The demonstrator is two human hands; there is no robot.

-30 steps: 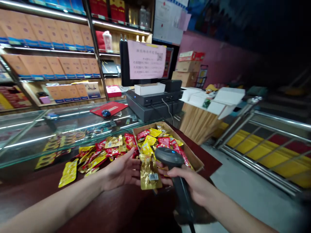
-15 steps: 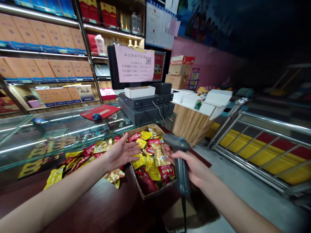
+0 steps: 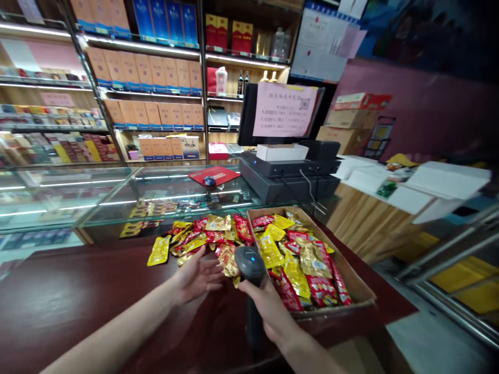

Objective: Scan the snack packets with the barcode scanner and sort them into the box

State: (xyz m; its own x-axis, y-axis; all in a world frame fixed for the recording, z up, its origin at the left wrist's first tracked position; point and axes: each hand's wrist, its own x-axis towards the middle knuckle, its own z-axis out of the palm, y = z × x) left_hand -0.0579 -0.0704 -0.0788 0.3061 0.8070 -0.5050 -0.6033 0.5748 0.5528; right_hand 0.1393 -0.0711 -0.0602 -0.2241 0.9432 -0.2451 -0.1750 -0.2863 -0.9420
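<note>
My right hand (image 3: 273, 311) is wrapped round the grip of a dark grey barcode scanner (image 3: 249, 264), held upright in front of the cardboard box's left side. My left hand (image 3: 199, 280) is open, palm turned inward and fingers spread, just left of the scanner. Close to its fingertips lies a gold snack packet (image 3: 228, 259), partly behind the scanner; I cannot tell if they touch. Beyond my hands spreads a pile of red, yellow and gold snack packets (image 3: 202, 234). More such packets (image 3: 296, 270) fill the open cardboard box (image 3: 360, 283) to the right.
Behind the pile runs a glass display counter (image 3: 113, 200) carrying a red mat (image 3: 224, 174) with a mouse (image 3: 209, 181). A monitor (image 3: 247, 117) with a pink notice stands above a black cash drawer (image 3: 273, 182). A metal railing (image 3: 456, 249) is at the right.
The view has turned left. My right hand has carried the scanner from above the box to its left side. My left hand has moved from the box edge to beside the loose gold packet.
</note>
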